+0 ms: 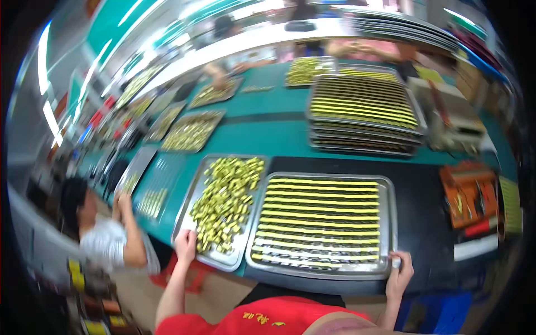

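Note:
Before me lies a shallow metal tray point(393, 223) lined with rows of small pieces topped by yellow-green strips. The nearest rows look more silvery. Beside it on the left, a second metal tray point(187, 209) carries a heap of loose yellow-green pieces point(226, 195). My left hand point(185, 245) is curled at the near left corner of the heaped tray; whatever its fingers hold is hidden. At the near right corner of the lined tray, my right hand point(401, 271) has its fingers bent around the rim. A small pale spot shows at those fingertips.
Stacked trays point(365, 123) of similar rows rise at the back right. An orange tool box point(469, 192) sits at the right, near a beige machine point(446, 114). A co-worker point(109, 229) works at the left with a narrow tray point(137, 167). More heaped trays point(192, 131) lie farther back.

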`<state>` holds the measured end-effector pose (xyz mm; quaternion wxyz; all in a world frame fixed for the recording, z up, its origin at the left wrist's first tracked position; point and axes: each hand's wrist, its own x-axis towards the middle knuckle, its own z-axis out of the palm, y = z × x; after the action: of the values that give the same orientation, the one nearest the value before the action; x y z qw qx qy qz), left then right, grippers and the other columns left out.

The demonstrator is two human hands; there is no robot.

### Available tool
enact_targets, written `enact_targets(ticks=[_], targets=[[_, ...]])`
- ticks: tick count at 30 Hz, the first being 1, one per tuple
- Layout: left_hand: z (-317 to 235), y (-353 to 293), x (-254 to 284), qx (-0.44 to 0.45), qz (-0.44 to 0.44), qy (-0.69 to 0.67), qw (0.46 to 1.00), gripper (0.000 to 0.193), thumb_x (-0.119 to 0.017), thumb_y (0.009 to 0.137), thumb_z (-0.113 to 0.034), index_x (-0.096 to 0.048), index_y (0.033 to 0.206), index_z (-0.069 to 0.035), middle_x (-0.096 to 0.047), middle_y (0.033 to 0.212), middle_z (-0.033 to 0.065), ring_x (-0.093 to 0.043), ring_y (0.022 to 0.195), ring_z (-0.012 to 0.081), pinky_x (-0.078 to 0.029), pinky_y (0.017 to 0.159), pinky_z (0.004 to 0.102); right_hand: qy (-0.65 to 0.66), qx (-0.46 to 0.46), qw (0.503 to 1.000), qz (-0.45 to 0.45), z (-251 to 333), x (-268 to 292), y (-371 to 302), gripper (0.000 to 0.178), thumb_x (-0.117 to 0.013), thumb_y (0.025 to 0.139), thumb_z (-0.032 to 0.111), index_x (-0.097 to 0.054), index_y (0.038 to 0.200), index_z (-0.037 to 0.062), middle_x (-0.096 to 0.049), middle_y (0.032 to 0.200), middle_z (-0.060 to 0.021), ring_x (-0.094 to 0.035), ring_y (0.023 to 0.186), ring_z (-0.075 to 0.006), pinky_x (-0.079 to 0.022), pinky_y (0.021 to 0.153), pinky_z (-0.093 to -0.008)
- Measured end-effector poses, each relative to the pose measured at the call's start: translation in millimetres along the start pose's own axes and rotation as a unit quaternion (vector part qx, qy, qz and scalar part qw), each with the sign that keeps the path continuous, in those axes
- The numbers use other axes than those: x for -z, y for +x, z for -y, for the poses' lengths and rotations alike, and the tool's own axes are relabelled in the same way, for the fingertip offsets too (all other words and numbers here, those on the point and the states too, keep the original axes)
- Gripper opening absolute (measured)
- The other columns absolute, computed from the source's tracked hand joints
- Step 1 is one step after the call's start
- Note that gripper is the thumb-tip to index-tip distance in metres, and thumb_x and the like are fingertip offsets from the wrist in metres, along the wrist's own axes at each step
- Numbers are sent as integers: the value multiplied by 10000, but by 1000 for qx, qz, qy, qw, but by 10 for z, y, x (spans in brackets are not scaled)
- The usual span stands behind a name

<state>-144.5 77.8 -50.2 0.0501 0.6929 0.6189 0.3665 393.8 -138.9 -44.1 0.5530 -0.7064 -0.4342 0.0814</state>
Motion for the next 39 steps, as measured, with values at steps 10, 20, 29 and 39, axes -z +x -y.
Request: enact_targets(ticks=[10,20,29,39], targets=[[125,-184,110,33,-6,73,997,165,-578,873,-160,-615,823,-7,-591,797,152,-592,719,306,-458,646,381,92,-35,995,-10,-71,-53,15,171,-449,979,117,-540,916,-13,-535,833,-63,-521,789,-146,-417,745,-268],[-47,-133,95,52,-2,72,996,146,-576,854,-168,-625,811,-37,-601,782,140,-599,688,295,-458,617,381,58,-83,994,40,-84,18,-4,351,-496,993,334,-600,1055,4,-616,994,-135,-583,933,-241,-453,870,-366],[-15,-135,82,16,-9,63,998,241,-604,876,-218,-597,734,-23,-569,713,129,-577,666,296,-431,591,388,-7,-77,997,31,-13,-14,4,389,-486,990,380,-629,1041,22,-638,989,-114,-588,927,-235,-450,865,-362],[34,-146,85,48,5,89,995,224,-603,865,-230,-621,761,-33,-599,744,117,-595,696,300,-454,607,389,-10,-73,997,2,-220,-8,-21,407,-437,1012,368,-600,1085,2,-638,1007,-158,-615,923,-259,-496,833,-355]])
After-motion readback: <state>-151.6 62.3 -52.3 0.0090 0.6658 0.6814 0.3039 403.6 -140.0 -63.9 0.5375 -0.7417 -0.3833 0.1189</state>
